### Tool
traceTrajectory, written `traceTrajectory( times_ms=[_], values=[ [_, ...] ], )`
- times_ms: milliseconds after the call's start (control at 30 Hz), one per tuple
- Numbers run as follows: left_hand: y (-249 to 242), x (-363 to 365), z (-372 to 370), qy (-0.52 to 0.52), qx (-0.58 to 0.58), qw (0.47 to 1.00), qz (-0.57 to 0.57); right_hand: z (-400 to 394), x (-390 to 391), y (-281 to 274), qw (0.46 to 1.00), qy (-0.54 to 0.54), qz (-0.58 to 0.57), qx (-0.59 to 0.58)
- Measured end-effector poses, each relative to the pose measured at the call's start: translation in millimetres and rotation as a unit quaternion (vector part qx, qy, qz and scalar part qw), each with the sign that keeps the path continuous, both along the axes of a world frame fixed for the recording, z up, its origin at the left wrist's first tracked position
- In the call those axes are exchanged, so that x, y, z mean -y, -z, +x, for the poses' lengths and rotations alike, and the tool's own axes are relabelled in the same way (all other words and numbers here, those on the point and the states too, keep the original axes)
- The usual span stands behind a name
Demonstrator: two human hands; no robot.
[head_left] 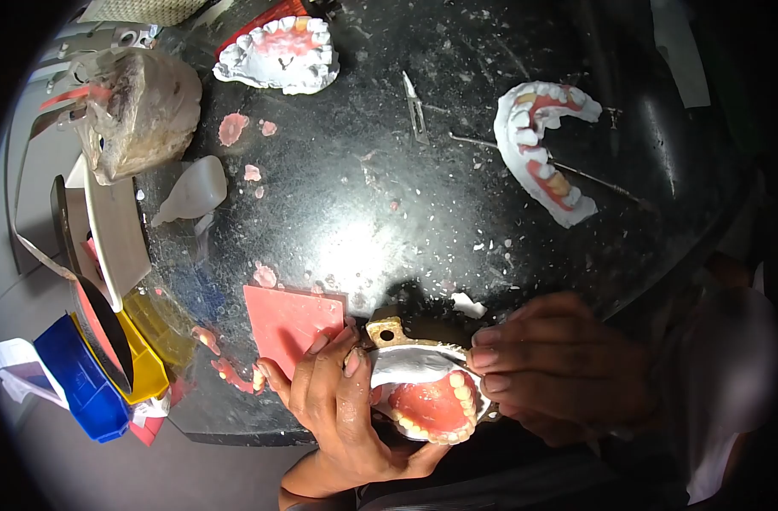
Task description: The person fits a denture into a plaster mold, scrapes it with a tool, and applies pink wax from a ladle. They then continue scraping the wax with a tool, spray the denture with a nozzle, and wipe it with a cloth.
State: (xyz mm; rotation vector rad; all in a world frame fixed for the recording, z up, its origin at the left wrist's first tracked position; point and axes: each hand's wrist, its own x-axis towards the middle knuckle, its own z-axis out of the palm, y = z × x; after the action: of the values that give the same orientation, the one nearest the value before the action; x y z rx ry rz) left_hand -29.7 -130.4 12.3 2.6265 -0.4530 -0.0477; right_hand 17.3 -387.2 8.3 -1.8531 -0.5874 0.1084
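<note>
Near the table's front edge, a brass-coloured metal dental flask (386,330) holds white plaster and a pink denture (430,404) with a row of cream teeth. My left hand (342,400) is closed around the flask's left side, thumb underneath and fingertips at the upper rim. At the right rim, my right hand (551,366) has its fingers bent and pressed together. A thin light edge shows by its fingertips, but I cannot make out what they hold. Just behind my left fingers lies a pink wax sheet (291,319).
White dental casts with pink wax, one (280,58) at back left and another (525,140) at right, sit on the black table. A scalpel blade (415,109), thin metal tool (606,180), plastic bottle (195,189), plaster block (142,111), blue bin (82,379) and wax scraps surround them.
</note>
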Motion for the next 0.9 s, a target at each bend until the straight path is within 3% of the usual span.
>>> traceTrajectory(
  times_ms=[367, 633, 733, 900],
  values=[
    [-0.8, -1.8, -0.3, 0.008, -0.001, 1.0, 0.004, 2.9, -2.4, -1.2, 1.0, -0.008, 0.005, -0.026],
    [3.8, 1.3, -2.3, -0.012, 0.017, 1.0, -0.009, -0.1, -6.9, 4.9, 0.999, 0.031, -0.014, 0.039],
    [5.0, 0.9, -2.2, -0.016, 0.011, 1.0, -0.019, -0.1, -3.6, 0.7, 0.997, 0.019, -0.058, 0.043],
    [0.9, 1.4, -2.6, -0.02, -0.006, 1.0, -0.02, 7.5, 9.7, 0.5, 0.999, -0.022, -0.028, 0.021]
  ],
)
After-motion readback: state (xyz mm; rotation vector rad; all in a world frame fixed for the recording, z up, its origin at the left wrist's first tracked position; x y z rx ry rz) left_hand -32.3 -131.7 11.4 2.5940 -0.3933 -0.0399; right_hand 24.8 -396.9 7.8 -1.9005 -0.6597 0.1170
